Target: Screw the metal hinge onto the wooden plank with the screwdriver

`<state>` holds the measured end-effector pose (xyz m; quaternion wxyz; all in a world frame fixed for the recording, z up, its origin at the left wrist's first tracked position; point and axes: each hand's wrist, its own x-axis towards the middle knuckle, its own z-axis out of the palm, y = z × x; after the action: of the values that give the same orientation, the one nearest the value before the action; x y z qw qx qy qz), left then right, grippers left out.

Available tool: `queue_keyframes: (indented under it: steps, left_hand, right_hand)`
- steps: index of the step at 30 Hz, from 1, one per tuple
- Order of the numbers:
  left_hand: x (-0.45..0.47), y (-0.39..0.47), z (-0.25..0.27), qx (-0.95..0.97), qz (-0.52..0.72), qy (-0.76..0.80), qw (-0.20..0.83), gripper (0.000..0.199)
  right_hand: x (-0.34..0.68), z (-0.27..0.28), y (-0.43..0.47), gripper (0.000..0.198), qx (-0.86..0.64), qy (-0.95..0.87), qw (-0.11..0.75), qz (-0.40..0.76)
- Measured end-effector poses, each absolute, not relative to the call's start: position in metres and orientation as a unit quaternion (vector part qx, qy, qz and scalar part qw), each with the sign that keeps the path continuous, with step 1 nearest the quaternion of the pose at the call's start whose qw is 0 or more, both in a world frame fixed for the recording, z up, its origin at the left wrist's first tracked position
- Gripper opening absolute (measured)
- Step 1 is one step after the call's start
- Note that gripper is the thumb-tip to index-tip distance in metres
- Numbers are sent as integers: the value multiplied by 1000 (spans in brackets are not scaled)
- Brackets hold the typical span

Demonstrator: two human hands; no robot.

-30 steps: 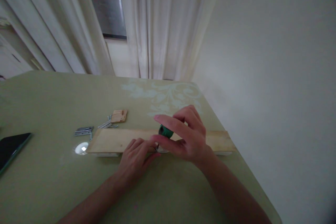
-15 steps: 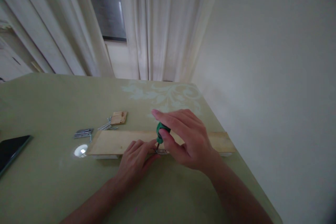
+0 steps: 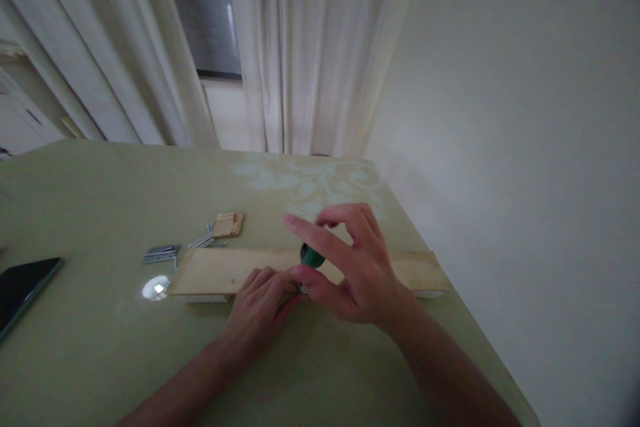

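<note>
Right hand (image 3: pixel 357 273): thumb and fingers closed around a green-handled screwdriver (image 3: pixel 311 256), held upright over the near edge of a wooden board (image 3: pixel 225 270).
Left hand (image 3: pixel 260 307): resting on the table (image 3: pixel 100 347), fingertips on the board's near edge at the screwdriver's tip; whether they pinch anything cannot be told.
Board: lies flat, lengthwise, reaching the table's right edge.
Small wood block (image 3: pixel 227 224), loose screws (image 3: pixel 203 240) and metal brackets (image 3: pixel 160 253): just behind the board's left end.
Phone (image 3: pixel 23 287): at the table's left edge.
Curtains (image 3: pixel 300 47): behind the far edge.
</note>
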<state>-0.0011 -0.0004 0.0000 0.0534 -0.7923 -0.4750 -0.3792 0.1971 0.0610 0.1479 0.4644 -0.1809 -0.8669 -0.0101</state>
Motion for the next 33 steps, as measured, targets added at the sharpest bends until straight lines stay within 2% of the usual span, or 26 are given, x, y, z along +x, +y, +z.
queue_keyframes:
  steps: [3,6,8,12,17,21,23,27,31,33]
  left_hand:
    - [-1,0,-1,-792,-381,-473,58,21]
    - [-1,0,-1,-791,-388,-468,67,16]
    - [0,-1,0,-789,-389,-471,64,15]
    - [0,-1,1,-789,-381,-479,57,26]
    - [0,-1,-1,-788,-380,-480,57,17]
    - [0,-1,-1,-789,-382,-478,55,22]
    - [0,-1,0,-790,-377,-481,54,25]
    - [0,-1,0,-788,-383,-479,61,21]
    - [0,-1,-1,-787,-380,-484,52,28]
    - [0,-1,-2,-788,-375,-485,47,30]
  right_hand:
    - [195,147,62,43,-147,-896,411,77]
    - [194,144,65,29,-164,-863,478,0]
    - [194,143,66,28,-188,-850,490,-46]
    - [196,147,65,45,-185,-886,424,18]
    - [195,143,62,35,-193,-851,482,-73]
    - [195,145,60,46,-196,-876,440,8]
    - [195,146,60,44,-190,-873,447,34]
    - [197,147,61,32,-200,-847,491,-39]
    - [199,151,62,48,-174,-894,410,47]
    - [200,152,63,45,-187,-893,409,32]
